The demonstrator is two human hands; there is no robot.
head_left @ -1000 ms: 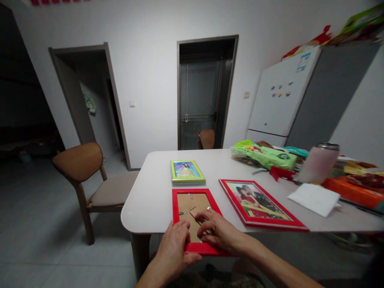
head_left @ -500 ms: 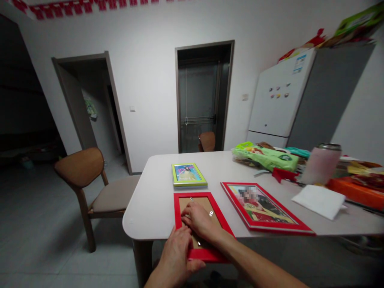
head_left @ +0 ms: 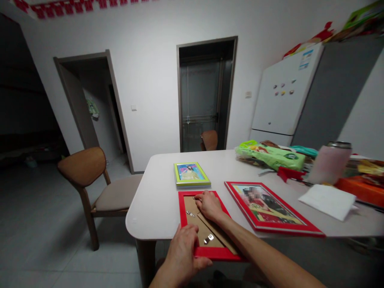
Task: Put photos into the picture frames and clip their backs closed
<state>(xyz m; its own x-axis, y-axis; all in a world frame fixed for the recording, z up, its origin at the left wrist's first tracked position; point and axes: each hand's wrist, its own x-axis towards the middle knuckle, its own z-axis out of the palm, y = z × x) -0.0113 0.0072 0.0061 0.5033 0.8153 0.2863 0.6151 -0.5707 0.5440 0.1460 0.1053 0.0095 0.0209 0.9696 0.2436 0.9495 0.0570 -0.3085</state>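
A red picture frame (head_left: 196,253) lies face down at the table's near edge, its brown backing board (head_left: 200,224) showing. My left hand (head_left: 183,249) grips its near left corner, fingers over the rim and thumb at the near edge. Farther up the board, my right hand (head_left: 208,205) is closed, with fingertips at a small metal clip (head_left: 194,198) near the far rim; the fingers partly hide it. Two more metal clips show: a left clip (head_left: 190,214) and a near clip (head_left: 209,239). My right forearm covers part of the frame's right side.
Beyond lies a small yellow-green picture frame (head_left: 192,175). To the right are a larger red picture frame (head_left: 270,208), white tissue (head_left: 328,201), a pink bottle (head_left: 330,164) and a green packet (head_left: 270,155). A wooden chair (head_left: 82,168) stands left of the table (head_left: 150,200).
My right hand has moved from the frame's left side to its far side, uncovering the left clip and the backing board's middle. My left hand stays on the near left corner.
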